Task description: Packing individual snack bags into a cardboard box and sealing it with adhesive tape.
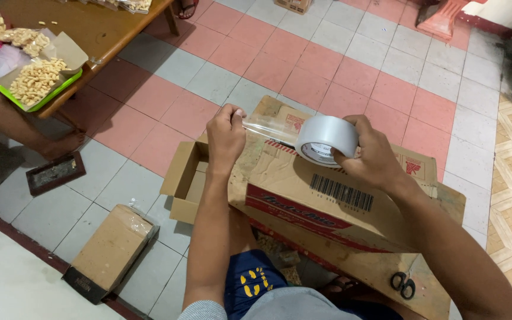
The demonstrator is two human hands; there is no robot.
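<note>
Over the big box (327,195) in the middle, two hands are working with a tape roll (325,140). The right hand (374,157) is grasping the roll, with its grip wrapped around the roll's side. The left hand (226,136) is pinching the loose end of the clear tape strip (268,125), with its grip clenched on that end. The strip is stretching flat between the two hands, just above the box top. The box is lying across the person's lap, and one end flap is hanging open on the left side. Black scissors (403,285) are lying on a flat piece of cardboard (386,266) under the box, near the right arm. A small box (111,249) wrapped in clear film is sitting on the tiled floor (339,65), left of the person. At the top left, a wooden surface (108,29) is holding a green tray (42,98) full of pale snacks (37,80). Another person's arm (13,121) is resting on the floor below that surface
</note>
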